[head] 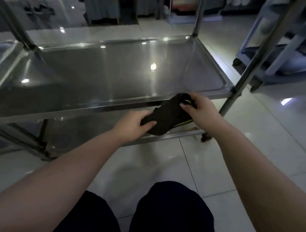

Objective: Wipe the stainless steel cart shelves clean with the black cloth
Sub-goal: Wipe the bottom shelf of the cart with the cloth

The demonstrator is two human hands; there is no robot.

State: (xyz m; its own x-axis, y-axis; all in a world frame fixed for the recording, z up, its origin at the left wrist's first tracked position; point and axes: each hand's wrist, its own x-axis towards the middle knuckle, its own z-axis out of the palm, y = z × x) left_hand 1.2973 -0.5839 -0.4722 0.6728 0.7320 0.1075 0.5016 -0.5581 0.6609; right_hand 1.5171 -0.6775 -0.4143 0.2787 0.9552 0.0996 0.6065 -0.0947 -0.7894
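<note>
You hold the black cloth (168, 116) bunched between both hands, in the air just in front of the near rim of the stainless steel cart's shelf (106, 75), towards its right end. Your left hand (132, 123) grips the cloth's lower end, its fingers (148, 123) curled round it. Your right hand (200, 109) pinches the upper end, where a yellow trim shows. The shelf gleams with spots of light. A lower shelf (88, 130) shows beneath it. Your knees (170, 213) are over the pale tiled floor (164, 160), and a blue cart (291, 57) stands to the right
</note>
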